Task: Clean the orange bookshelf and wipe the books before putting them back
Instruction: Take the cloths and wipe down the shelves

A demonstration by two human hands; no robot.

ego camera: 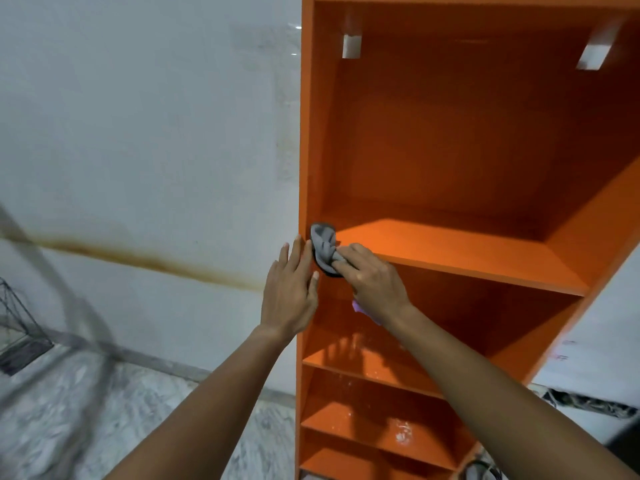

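Wiping of the shelf boards is the step in hand, as I judge it. The right grip [372,277] is curled tight round a bunched grey cloth [323,245] and presses it into the front left corner of the upper shelf board [450,251], where the board meets the side panel. A bit of something purple [360,308] shows under that wrist; I cannot tell what it is. The left grip [289,296] has hold of nothing: its fingers are straight and lie flat against the front edge of the side panel of the orange bookshelf [306,133], as if to steady it.

The bookshelf stands upright against a white wall [138,133] on a marbled floor [104,410]. No books show in any compartment in view, and none show elsewhere in the picture. The lower boards [363,362] shine with wet-looking patches, so they seem done already.

The next move probably calls for a sweep of the cloth along the upper board toward the right and into the back corners. After that come the compartment's walls. The books have yet to be wiped and put back.
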